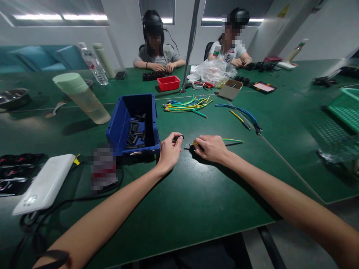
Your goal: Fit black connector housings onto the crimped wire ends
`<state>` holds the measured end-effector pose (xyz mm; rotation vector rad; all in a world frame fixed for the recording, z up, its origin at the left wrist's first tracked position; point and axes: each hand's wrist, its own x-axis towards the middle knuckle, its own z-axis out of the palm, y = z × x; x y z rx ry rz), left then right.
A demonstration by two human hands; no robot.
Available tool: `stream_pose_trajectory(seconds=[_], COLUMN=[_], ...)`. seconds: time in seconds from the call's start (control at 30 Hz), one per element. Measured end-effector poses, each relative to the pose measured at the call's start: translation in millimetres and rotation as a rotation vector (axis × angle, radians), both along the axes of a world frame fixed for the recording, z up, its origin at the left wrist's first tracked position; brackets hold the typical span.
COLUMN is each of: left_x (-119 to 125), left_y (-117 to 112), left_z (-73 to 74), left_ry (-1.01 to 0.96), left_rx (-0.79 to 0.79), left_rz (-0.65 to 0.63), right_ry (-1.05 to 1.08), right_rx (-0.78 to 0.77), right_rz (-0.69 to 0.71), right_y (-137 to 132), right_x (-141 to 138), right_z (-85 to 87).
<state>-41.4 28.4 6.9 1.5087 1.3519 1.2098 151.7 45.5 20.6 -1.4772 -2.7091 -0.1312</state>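
Just right of the blue bin (136, 151), my left hand (170, 150) pinches a small black sleeve (176, 138). My right hand (210, 147) is closed on a yellow-green wire (232, 140), whose tail sticks out to the right. A metal ring terminal (187, 148) shows at the wire's left end, pointing toward my left hand; the two pieces are apart. Inside the bin lie several short black sleeves (136, 134). Beyond my hands is a bundle of yellow-green and blue wires (187, 104) with metal ends.
Blue wires (244, 112) and a yellow one lie at right. A red tray (168, 83), a cardboard box (230, 89) and a plastic bag (214, 73) stand farther back. Left are a bottle (81, 97) and a white power bank (46, 183). Two people sit opposite. A green basket (343, 110) is at right.
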Motion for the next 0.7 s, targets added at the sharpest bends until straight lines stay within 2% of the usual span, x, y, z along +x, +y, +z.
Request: stream_pose_trajectory(seconds=[0.13,0.37,0.6,0.7], left_x=[1,4,8,11], left_y=[-1,-3,-9,-13], left_z=[3.8,1.6,2.8,4.3], left_ry=[0.037,-0.002,-0.049,-0.155], left_rx=[-0.031,-0.031,0.06,0.021], left_rz=[-0.006,-0.04,0.04,0.075], right_ry=[0.053,0.111,0.16,0.175], right_rx=[0.013,0.081,0.165,0.194], right_rz=[0.004,0.067,0.158,0.156], right_y=[2,-6,-8,-3], right_x=[7,12,15,18], right_z=[-5.3,-0.3,2.8,1.6])
